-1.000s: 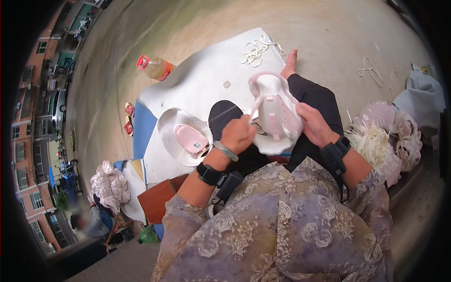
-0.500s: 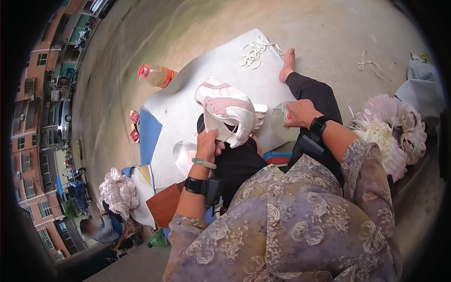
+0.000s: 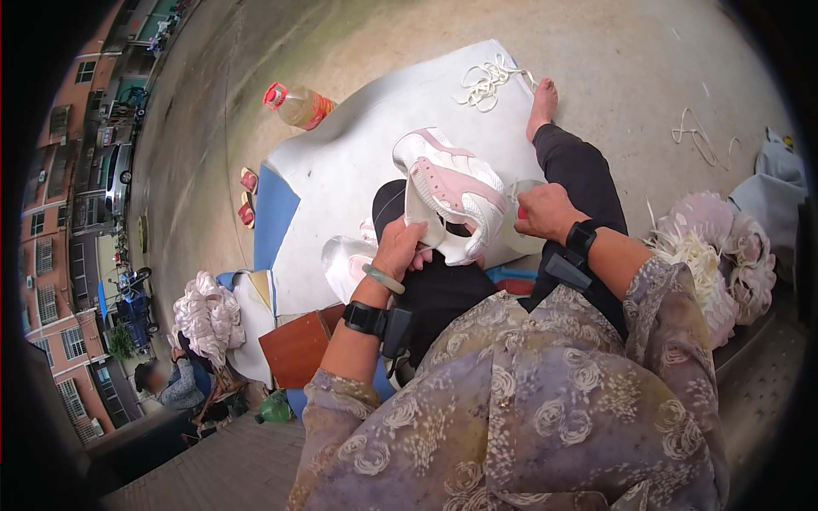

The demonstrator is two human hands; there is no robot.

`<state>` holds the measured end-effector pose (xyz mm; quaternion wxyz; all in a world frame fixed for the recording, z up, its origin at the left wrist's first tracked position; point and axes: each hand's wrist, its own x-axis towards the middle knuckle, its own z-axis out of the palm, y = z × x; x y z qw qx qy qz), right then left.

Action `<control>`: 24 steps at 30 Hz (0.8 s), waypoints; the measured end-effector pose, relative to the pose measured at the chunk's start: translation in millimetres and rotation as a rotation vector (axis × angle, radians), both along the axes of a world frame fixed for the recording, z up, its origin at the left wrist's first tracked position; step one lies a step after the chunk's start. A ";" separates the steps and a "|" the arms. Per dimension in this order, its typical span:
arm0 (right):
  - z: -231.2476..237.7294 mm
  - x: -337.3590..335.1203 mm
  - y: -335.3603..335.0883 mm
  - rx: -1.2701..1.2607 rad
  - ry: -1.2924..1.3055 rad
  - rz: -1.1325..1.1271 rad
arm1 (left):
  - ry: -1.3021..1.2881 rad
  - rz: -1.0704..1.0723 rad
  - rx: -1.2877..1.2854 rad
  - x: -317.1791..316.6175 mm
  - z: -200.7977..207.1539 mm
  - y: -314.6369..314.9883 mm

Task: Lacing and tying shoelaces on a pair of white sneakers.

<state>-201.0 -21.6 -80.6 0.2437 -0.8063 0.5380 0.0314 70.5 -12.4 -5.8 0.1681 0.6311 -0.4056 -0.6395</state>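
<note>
A white and pink shoe upper, with no sole that I can see, is held over my lap. My left hand pinches its white edge between thumb and fingers; a pale bangle is on that wrist. To the right of the upper, my right hand is closed round a small red thing, of which only a bit shows between the fingers. Beside and below that hand is a clear, rounded sheet or dish, partly hidden. Another pale pink and white piece lies left of my left hand.
A white sheet covers the ground ahead, with white laces on it. A red-capped bottle stands at its far left edge. Pink-white bundles lie at left and right. Red slippers and a seated person are at left.
The shoe upper and my left hand have moved right, closer to my right hand, which keeps its grip on the red thing. The whole view has shifted slightly.
</note>
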 end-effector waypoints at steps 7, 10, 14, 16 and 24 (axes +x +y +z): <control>7.4 6.8 0.1 -0.017 -0.058 0.053 | -0.004 -0.056 0.030 7.1 0.0 1.1; -0.1 13.3 -6.0 -0.046 -0.090 0.079 | 0.011 -0.056 0.035 7.4 1.3 0.9; -13.2 19.5 -16.1 0.038 -0.025 0.079 | -0.031 -0.121 0.081 -0.9 1.8 -2.1; -19.4 13.6 -17.7 -0.011 -0.068 0.081 | -0.032 -0.290 0.017 -4.1 -1.6 -1.8; 12.6 -42.2 -18.1 -0.281 -0.508 -0.168 | -0.124 -0.497 -0.090 -36.5 -8.0 4.0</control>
